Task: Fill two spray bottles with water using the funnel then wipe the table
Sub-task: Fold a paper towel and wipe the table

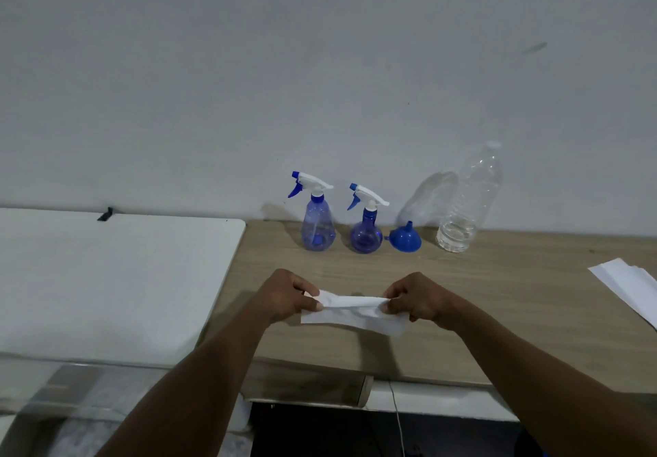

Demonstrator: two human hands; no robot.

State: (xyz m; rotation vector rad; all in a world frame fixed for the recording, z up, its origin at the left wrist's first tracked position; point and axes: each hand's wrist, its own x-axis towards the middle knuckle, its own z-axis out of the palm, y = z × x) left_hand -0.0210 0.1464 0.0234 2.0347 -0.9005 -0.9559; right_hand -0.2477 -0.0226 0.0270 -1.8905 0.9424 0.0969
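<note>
as both hands [284,298] [417,302] pinch a crumpled tissue [355,316] (thin, white), wood-grain table [480,289]

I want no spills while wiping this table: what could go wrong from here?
A wide sweep of the tissue could knock the tall spray bottle, the round spray bottle or the funnel by the wall. The water bottle is nearly empty, so probably light and easy to tip. The paper sheets at the right could slide off.

Plain pale wall [320,65] with 1 dark smudge [534,48] at upper right, white round-cornered tabletop [106,279] at left, small black clip [105,214] at its far edge, white paper sheets [629,284] at far right, thin white cable [399,417] hanging low in the centre.
</note>
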